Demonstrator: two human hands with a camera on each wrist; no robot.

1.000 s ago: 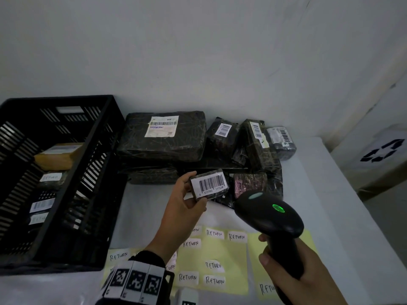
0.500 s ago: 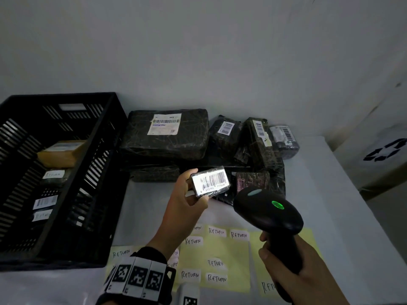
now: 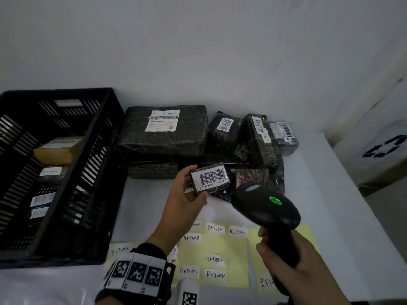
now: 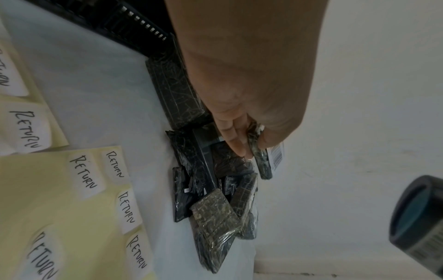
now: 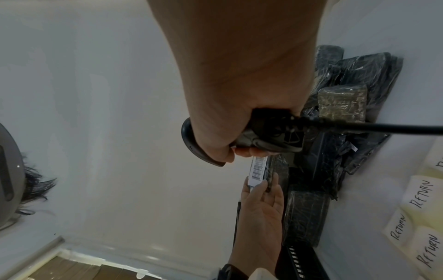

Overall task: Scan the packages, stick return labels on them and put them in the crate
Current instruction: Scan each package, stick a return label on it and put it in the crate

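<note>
Left hand (image 3: 184, 195) pinches small pkg (image 3: 210, 178), barcode up; right hand (image 3: 301, 263) grips scanner (image 3: 265, 204): keep barcode flat, aim squarely.

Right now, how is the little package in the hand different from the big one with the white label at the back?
The little package is small and held up off the table by the left hand; the big package is much larger and lies flat on the pile. The little package's label is mostly one bold barcode; the big package's label has a thin barcode strip and small print. Both are wrapped in dark plastic.
</note>
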